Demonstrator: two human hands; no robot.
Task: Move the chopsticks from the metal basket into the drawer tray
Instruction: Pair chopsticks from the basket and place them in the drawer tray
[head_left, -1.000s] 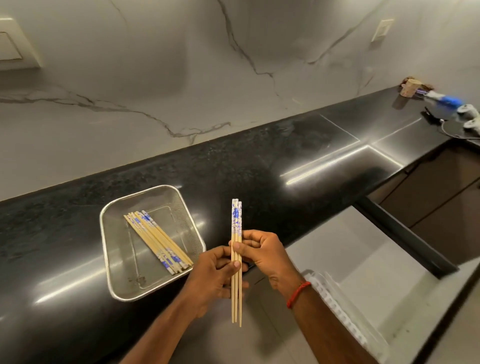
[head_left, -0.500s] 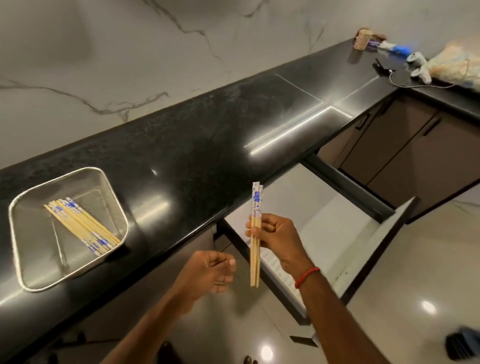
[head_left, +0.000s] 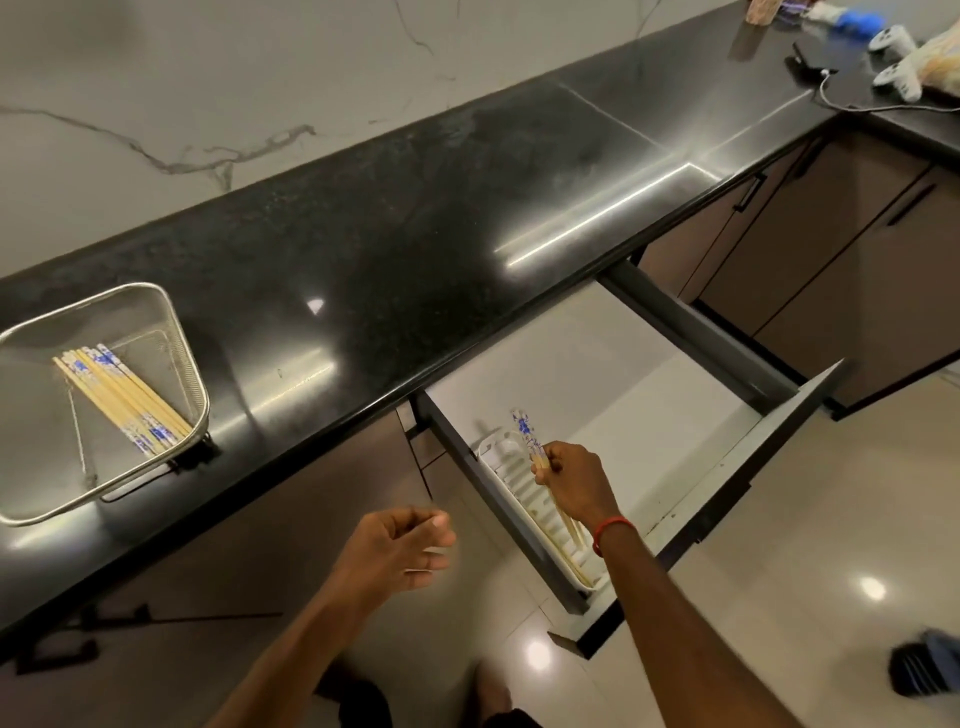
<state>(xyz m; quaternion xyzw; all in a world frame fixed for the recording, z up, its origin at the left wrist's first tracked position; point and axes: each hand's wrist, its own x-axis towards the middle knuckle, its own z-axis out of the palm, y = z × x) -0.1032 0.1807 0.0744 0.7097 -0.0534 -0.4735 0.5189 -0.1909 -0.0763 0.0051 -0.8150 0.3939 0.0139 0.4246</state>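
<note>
My right hand (head_left: 574, 480) grips a pair of wooden chopsticks with blue-patterned tops (head_left: 527, 434), held low over the white ribbed tray (head_left: 501, 460) at the left side of the open drawer (head_left: 623, 395). Their lower ends reach down along the tray. My left hand (head_left: 402, 545) hovers in front of the cabinet, left of the drawer, fingers loosely curled and holding nothing. The metal mesh basket (head_left: 171, 332) sits on the black counter at the far left with several more chopsticks (head_left: 122, 400) lying in it.
The black stone counter (head_left: 415, 234) runs diagonally under a marble wall. At its far right end lie white controllers (head_left: 891, 41), a cable and a blue item. Brown cabinet doors (head_left: 857, 260) stand right of the drawer. Glossy floor tiles lie below.
My right hand has carried the chopsticks down from chest height into the drawer, over the white tray. My left hand let go of them earlier and stays apart. The view has swung right.
</note>
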